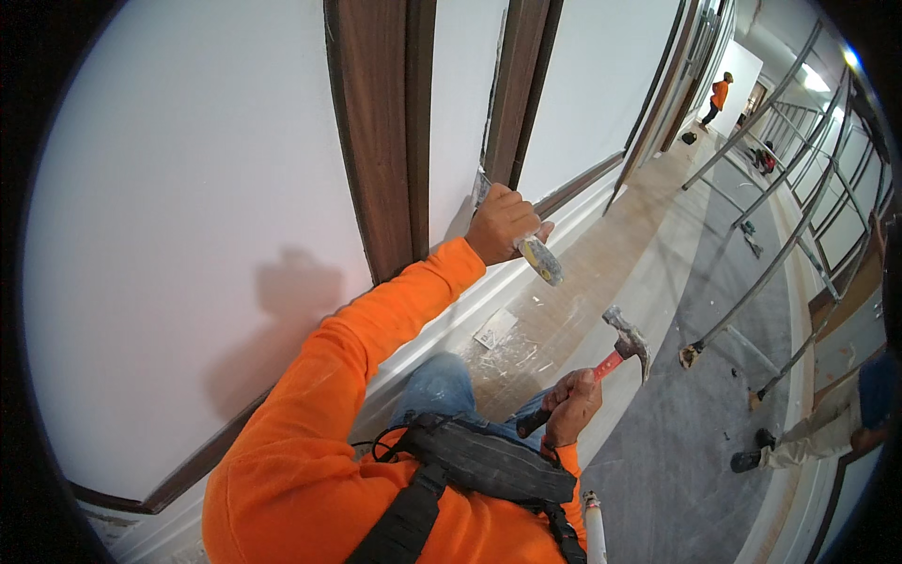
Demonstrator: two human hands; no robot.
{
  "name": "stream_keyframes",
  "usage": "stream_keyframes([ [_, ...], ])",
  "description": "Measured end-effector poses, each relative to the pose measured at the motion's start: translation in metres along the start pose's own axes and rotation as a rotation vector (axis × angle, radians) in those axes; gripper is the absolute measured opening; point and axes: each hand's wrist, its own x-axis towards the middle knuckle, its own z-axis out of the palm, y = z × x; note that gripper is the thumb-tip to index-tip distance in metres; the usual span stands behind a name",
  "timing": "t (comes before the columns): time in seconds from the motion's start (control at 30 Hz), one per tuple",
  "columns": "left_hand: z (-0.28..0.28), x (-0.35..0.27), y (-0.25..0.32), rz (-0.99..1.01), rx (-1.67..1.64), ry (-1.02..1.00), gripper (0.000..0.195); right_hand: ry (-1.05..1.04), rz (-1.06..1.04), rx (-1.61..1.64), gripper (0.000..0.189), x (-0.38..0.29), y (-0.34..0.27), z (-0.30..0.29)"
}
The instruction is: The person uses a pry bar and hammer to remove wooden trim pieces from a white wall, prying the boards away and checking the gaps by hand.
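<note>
My left hand (504,222) grips a putty knife (541,262) by its worn, plaster-smeared handle. Its blade points up at the left edge of a dark wood trim strip (518,92) on the white wall; whether the tip sits behind the strip is not clear. White filler or torn paint shows along that edge. A claw hammer (627,338) with a red and black handle is held in my right hand (574,405), low in front of my body and apart from the knife. Its head is spattered with white.
A wider wood trim (380,127) stands to the left. White chips and a square plate (495,328) lie by the baseboard (423,331). Metal scaffold legs (764,296) occupy the corridor's right side. A person's legs (810,430) show at right; another person (717,99) stands far off.
</note>
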Motion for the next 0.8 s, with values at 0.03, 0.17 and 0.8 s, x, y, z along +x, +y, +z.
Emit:
stream_keyframes([
  [0.03,0.0,0.0,0.0,0.006,-0.006,-0.006,0.029,-0.002,0.004,0.003,0.041,0.0,0.001,0.001],
  [0.17,-0.001,0.002,0.0,0.02,-0.017,-0.012,0.028,-0.015,0.022,-0.013,0.042,0.001,0.007,0.003],
  [0.8,0.013,-0.009,-0.004,0.008,0.028,0.047,0.04,0.019,-0.159,-0.153,0.034,0.018,0.083,0.017],
])
